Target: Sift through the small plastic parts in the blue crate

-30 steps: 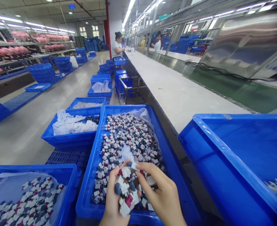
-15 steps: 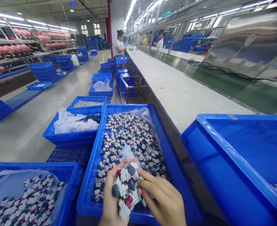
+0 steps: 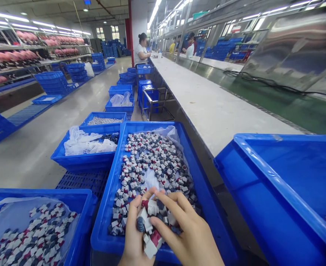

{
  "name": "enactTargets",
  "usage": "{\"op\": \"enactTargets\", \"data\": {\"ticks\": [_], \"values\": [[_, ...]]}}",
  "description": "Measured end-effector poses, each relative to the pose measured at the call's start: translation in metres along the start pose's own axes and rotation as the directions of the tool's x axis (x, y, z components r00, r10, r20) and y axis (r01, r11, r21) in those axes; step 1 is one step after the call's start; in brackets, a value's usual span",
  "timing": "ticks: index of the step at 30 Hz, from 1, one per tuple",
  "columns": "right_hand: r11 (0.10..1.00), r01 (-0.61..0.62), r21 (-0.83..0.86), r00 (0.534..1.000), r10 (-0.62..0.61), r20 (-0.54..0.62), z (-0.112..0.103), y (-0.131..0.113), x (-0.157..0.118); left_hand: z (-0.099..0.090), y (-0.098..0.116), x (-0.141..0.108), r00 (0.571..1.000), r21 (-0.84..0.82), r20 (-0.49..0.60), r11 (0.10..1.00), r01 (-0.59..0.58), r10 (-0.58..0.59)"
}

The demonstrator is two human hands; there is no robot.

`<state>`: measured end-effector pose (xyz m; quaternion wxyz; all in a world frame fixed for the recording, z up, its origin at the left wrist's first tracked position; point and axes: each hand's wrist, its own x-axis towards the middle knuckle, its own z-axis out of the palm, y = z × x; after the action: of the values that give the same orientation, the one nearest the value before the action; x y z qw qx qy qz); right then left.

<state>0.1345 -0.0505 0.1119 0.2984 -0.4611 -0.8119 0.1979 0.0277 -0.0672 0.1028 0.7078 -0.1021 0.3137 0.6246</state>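
Both hands cupped together over near end of middle bin (image 3: 107, 221). Left hand (image 3: 133, 236) clenched on heap of small plastic pieces (image 3: 150, 225). Right hand (image 3: 187, 232) now pressed flatter over heap than a second ago, fingers closing it in; heap secured.

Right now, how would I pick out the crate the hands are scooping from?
Start at the long white workbench. Against its near left edge sits the blue crate of small red, white and dark pieces. Unlike the neighbouring crates, both hands, left hand and right hand, are cupped over it.
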Motion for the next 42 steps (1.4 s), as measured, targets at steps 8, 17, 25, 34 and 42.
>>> {"op": "enactTargets", "data": {"ticks": [8,17,25,34,42], "values": [[0.979,-0.181,0.09,0.977,0.168,0.132,0.002,-0.004,0.019,0.005,-0.001,-0.001,0.999,-0.005,-0.028,1.0,0.029,-0.029],[0.818,-0.308,0.486,0.939,0.345,0.015,0.024,0.011,0.021,0.002,-0.009,0.003,0.997,0.1,-0.078,0.995,0.001,0.007],[0.777,-0.362,0.515,0.911,0.411,0.021,0.041,0.012,0.016,-0.02,-0.014,0.002,0.937,0.235,-0.126,0.928,-0.29,0.325],[0.737,-0.321,0.595,0.847,0.505,-0.168,0.05,0.015,0.004,-0.018,-0.009,0.009,0.976,-0.008,-0.219,1.0,-0.007,0.005],[0.919,0.063,0.389,0.998,-0.047,-0.052,0.031,0.012,-0.007,-0.016,0.0,0.023,0.989,-0.011,-0.142,0.999,-0.03,0.028]]}}
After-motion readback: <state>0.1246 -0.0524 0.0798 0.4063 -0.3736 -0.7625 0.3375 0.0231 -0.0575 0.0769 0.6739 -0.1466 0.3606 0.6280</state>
